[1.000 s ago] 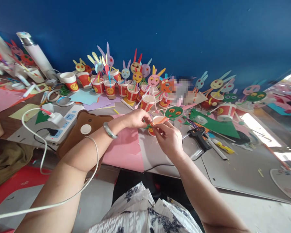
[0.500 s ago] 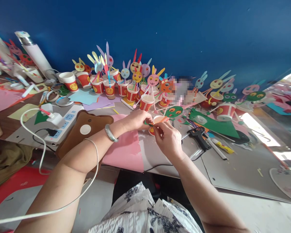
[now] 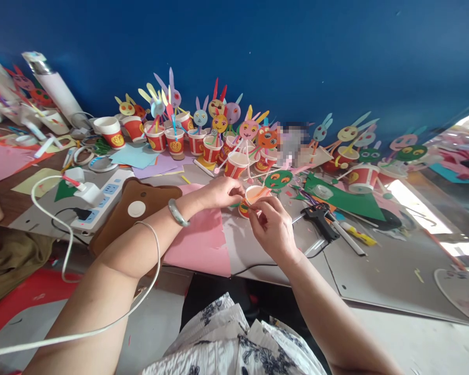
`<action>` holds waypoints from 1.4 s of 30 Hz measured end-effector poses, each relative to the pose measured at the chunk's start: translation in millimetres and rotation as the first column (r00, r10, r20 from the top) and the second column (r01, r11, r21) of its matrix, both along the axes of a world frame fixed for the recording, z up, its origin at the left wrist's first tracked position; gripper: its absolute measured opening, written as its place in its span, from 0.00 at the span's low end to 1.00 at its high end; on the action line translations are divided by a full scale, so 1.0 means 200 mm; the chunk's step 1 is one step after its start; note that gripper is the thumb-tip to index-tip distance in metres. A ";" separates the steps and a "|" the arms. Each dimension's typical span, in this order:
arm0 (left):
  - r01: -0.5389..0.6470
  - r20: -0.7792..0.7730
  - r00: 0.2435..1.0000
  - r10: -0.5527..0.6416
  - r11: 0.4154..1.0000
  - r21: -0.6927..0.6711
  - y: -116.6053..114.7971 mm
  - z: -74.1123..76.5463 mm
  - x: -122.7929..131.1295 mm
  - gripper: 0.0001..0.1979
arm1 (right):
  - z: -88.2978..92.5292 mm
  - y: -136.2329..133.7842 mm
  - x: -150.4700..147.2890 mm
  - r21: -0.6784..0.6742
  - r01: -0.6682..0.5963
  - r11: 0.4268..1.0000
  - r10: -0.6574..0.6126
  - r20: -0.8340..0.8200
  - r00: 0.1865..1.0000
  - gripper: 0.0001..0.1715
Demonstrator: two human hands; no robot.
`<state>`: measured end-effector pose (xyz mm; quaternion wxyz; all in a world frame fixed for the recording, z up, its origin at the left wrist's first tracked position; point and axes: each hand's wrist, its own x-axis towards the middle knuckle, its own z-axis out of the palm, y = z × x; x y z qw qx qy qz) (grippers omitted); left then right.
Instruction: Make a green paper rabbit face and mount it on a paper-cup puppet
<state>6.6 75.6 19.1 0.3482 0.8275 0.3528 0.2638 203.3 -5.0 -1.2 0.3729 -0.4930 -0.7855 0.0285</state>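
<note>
A red and white paper cup [image 3: 257, 194] stands between my hands, partly hidden by the fingers. Attached to it is a green paper face [image 3: 278, 180] with orange eyes, leaning to the right. My left hand [image 3: 224, 192] reaches the cup's left side, fingers bent together. Something small and green shows just under those fingertips; whether they grip it I cannot tell. My right hand [image 3: 274, 226] is closed in a pinch at the cup's front rim. What lies in that pinch is too small to make out.
Behind stand several cups with paper animal faces, including a pink rabbit face [image 3: 249, 129]. A black glue gun [image 3: 321, 223] lies to the right. Pink paper [image 3: 199, 242], a brown bear-shaped pad [image 3: 121, 219] and a power strip [image 3: 101, 203] are left. A white cable crosses my left forearm.
The fingertips, which met over a small green piece in front of the cup, have come slightly apart. More of the cup's opening now shows between them.
</note>
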 end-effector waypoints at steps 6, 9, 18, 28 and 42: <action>-0.024 0.007 1.000 0.024 1.000 -0.004 0.01 -0.03 0.00 0.11 | 0.00 0.01 0.00 0.044 -0.054 0.998 0.055 -0.009 0.998 0.06; -0.018 0.060 0.998 0.019 1.000 -0.024 0.02 -0.05 0.01 0.13 | 0.00 0.02 0.00 0.039 -0.052 0.998 0.052 -0.002 0.999 0.05; -0.053 0.043 0.998 0.055 0.997 -0.061 0.02 -0.04 0.02 0.14 | 0.00 0.03 0.00 0.022 -0.030 0.999 0.029 0.029 0.999 0.06; 0.007 0.024 1.000 -0.006 0.999 -0.045 0.04 -0.02 -0.01 0.13 | 0.01 0.03 0.00 -0.055 0.006 0.998 -0.002 0.056 0.998 0.09; 0.031 0.031 0.999 -0.026 0.990 -0.140 0.03 0.01 -0.01 0.06 | -0.01 0.04 -0.03 -0.021 0.076 0.997 -0.073 0.127 0.989 0.11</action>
